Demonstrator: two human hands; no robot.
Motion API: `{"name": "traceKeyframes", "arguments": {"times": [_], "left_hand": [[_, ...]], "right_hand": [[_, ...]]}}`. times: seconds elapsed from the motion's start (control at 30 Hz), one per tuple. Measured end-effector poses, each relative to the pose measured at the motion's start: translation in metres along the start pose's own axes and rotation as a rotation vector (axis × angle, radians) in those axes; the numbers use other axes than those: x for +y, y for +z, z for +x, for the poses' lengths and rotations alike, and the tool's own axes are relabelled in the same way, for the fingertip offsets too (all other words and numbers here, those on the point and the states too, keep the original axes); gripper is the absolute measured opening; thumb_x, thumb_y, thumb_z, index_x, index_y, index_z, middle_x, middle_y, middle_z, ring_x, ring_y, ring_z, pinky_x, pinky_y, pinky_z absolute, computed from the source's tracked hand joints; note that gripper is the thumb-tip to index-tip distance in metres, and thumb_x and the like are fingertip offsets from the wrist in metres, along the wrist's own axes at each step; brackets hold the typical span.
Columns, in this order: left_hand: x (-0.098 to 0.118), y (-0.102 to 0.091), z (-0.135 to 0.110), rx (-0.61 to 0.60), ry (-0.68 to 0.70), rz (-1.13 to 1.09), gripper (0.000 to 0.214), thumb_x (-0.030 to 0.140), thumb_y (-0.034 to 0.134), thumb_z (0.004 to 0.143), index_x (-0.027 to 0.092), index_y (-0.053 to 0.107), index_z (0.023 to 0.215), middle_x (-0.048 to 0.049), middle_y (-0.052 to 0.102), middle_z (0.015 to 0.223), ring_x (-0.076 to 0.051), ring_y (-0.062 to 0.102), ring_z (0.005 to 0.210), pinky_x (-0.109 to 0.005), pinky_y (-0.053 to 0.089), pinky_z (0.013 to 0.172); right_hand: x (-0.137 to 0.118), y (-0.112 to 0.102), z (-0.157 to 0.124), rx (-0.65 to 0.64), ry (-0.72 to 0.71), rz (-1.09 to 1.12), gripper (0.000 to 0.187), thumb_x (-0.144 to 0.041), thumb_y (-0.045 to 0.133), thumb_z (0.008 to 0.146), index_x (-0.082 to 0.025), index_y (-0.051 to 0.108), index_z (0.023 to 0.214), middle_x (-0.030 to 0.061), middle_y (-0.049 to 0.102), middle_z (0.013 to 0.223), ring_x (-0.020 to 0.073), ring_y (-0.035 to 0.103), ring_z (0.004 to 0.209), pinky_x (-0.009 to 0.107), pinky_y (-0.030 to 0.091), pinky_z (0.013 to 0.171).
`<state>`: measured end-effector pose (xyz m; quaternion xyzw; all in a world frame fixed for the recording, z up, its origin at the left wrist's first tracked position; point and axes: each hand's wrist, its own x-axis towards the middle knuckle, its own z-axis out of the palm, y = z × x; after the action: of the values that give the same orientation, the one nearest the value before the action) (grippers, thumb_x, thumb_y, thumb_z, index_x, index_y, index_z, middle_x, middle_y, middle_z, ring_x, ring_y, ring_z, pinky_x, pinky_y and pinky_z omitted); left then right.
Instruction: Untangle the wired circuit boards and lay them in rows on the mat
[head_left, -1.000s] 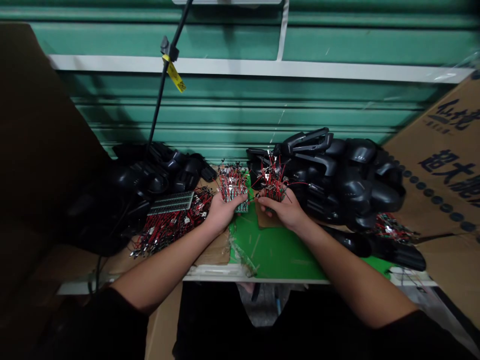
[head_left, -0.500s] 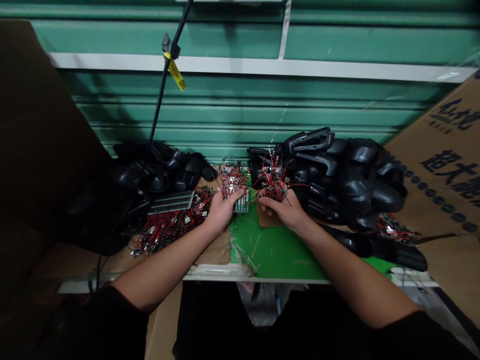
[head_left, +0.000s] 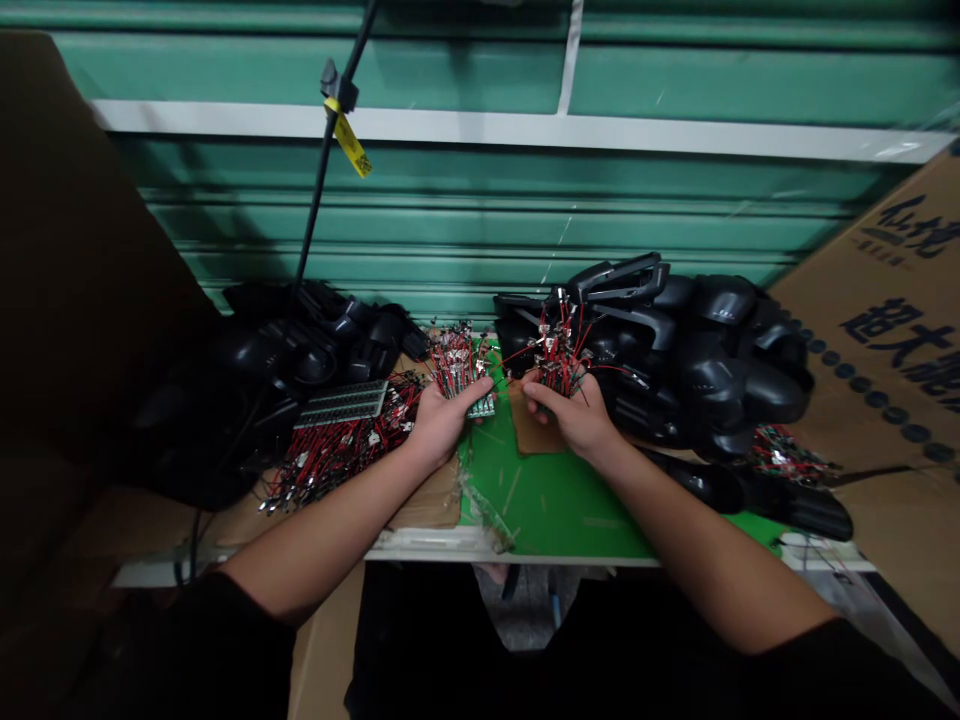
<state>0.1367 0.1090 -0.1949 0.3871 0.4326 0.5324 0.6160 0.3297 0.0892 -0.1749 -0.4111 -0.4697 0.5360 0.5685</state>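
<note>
Left hand (head_left: 450,425) with fingers (head_left: 471,392) pinching a small circuit board (head_left: 481,405) and its bunch of red wires (head_left: 455,362), the board sitting slightly lower and further left than a moment ago; right hand (head_left: 574,418) with fingers (head_left: 544,393) curled and pressed around a second wire bunch (head_left: 559,358). Both bunches still in hand, held just above a green mat (head_left: 547,510), between a heap of wired boards (head_left: 341,445) and black plastic parts (head_left: 712,365).

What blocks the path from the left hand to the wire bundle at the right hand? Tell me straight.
Nothing solid. The left hand and the red-and-black wire bundle are apart, with only a gap over the green mat and a few loose red wires reaching across it.
</note>
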Motion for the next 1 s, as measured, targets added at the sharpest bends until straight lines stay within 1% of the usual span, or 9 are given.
{"name": "traceKeyframes", "arguments": {"times": [0.13, 0.33, 0.43, 0.57, 0.7, 0.77, 0.87, 0.93, 1.0], "left_hand": [[0.0, -0.001, 0.0, 0.0, -0.012, 0.024, 0.049, 0.043, 0.096, 0.066, 0.012, 0.077, 0.098, -0.0119, 0.078, 0.093, -0.019, 0.069, 0.068, -0.028, 0.05, 0.057], [0.002, 0.0, -0.001, -0.006, -0.009, 0.007, 0.048, 0.041, 0.096, 0.067, 0.011, 0.076, 0.098, -0.0102, 0.078, 0.09, -0.018, 0.069, 0.068, -0.026, 0.051, 0.058], [0.003, 0.002, -0.002, -0.009, 0.011, -0.011, 0.047, 0.038, 0.097, 0.065, 0.01, 0.077, 0.098, -0.0096, 0.078, 0.09, -0.017, 0.068, 0.068, -0.026, 0.052, 0.059], [0.003, 0.002, -0.002, 0.011, 0.022, 0.009, 0.047, 0.039, 0.096, 0.066, 0.01, 0.076, 0.097, -0.0092, 0.077, 0.089, -0.017, 0.067, 0.068, -0.026, 0.052, 0.058], [0.003, 0.002, -0.001, 0.023, 0.035, 0.032, 0.047, 0.04, 0.095, 0.066, 0.009, 0.075, 0.095, -0.0081, 0.075, 0.086, -0.015, 0.064, 0.064, -0.026, 0.05, 0.055], [0.003, 0.002, -0.001, 0.024, 0.042, 0.036, 0.046, 0.04, 0.095, 0.067, 0.009, 0.075, 0.095, -0.0077, 0.075, 0.086, -0.014, 0.064, 0.064, -0.026, 0.051, 0.058], [0.003, 0.002, -0.001, 0.019, 0.059, 0.03, 0.046, 0.039, 0.095, 0.068, 0.01, 0.075, 0.097, -0.0072, 0.075, 0.087, -0.013, 0.064, 0.066, -0.026, 0.052, 0.063], [0.005, 0.002, -0.001, 0.017, 0.058, 0.028, 0.045, 0.039, 0.095, 0.068, 0.01, 0.074, 0.095, -0.0069, 0.075, 0.086, -0.013, 0.063, 0.065, -0.025, 0.051, 0.061], [0.006, 0.003, -0.002, 0.02, 0.05, 0.016, 0.045, 0.04, 0.095, 0.068, 0.01, 0.073, 0.093, -0.0068, 0.074, 0.084, -0.014, 0.063, 0.065, -0.025, 0.05, 0.057]], "right_hand": [[-0.001, -0.001, 0.0, -0.003, 0.006, 0.018, 0.038, -0.039, 0.087, 0.078, -0.014, 0.066, 0.098, 0.0038, 0.065, 0.08, 0.0117, 0.057, 0.064, 0.021, 0.039, 0.046], [0.002, -0.003, 0.001, 0.028, 0.037, 0.026, 0.045, -0.041, 0.091, 0.072, -0.014, 0.066, 0.097, 0.0038, 0.066, 0.08, 0.0119, 0.058, 0.062, 0.021, 0.039, 0.045], [0.002, -0.002, 0.002, 0.021, 0.025, 0.071, 0.043, -0.04, 0.091, 0.072, -0.013, 0.068, 0.096, 0.0041, 0.065, 0.08, 0.0114, 0.057, 0.062, 0.021, 0.038, 0.044], [-0.002, -0.002, 0.003, 0.001, 0.057, 0.185, 0.04, -0.035, 0.092, 0.071, -0.012, 0.069, 0.095, 0.0032, 0.063, 0.079, 0.01, 0.054, 0.061, 0.02, 0.035, 0.043], [-0.006, -0.005, 0.003, 0.008, 0.067, 0.245, 0.041, -0.032, 0.091, 0.07, -0.013, 0.068, 0.098, 0.0054, 0.068, 0.093, 0.0094, 0.056, 0.06, 0.021, 0.035, 0.042], [-0.008, -0.006, 0.003, 0.004, 0.049, 0.228, 0.042, -0.032, 0.091, 0.071, -0.013, 0.066, 0.099, 0.0066, 0.069, 0.1, 0.0093, 0.057, 0.059, 0.022, 0.036, 0.041], [-0.012, -0.005, 0.002, 0.015, 0.027, 0.187, 0.048, -0.034, 0.092, 0.069, -0.015, 0.062, 0.101, 0.0064, 0.07, 0.103, 0.0101, 0.058, 0.059, 0.022, 0.037, 0.04], [-0.013, -0.004, 0.002, 0.043, 0.021, 0.158, 0.052, -0.035, 0.093, 0.067, -0.016, 0.059, 0.102, 0.0046, 0.069, 0.097, 0.0121, 0.06, 0.058, 0.022, 0.038, 0.038], [-0.014, -0.004, 0.002, 0.057, 0.015, 0.119, 0.053, -0.036, 0.092, 0.068, -0.017, 0.056, 0.102, 0.0019, 0.067, 0.086, 0.0139, 0.061, 0.057, 0.023, 0.039, 0.038]]}}
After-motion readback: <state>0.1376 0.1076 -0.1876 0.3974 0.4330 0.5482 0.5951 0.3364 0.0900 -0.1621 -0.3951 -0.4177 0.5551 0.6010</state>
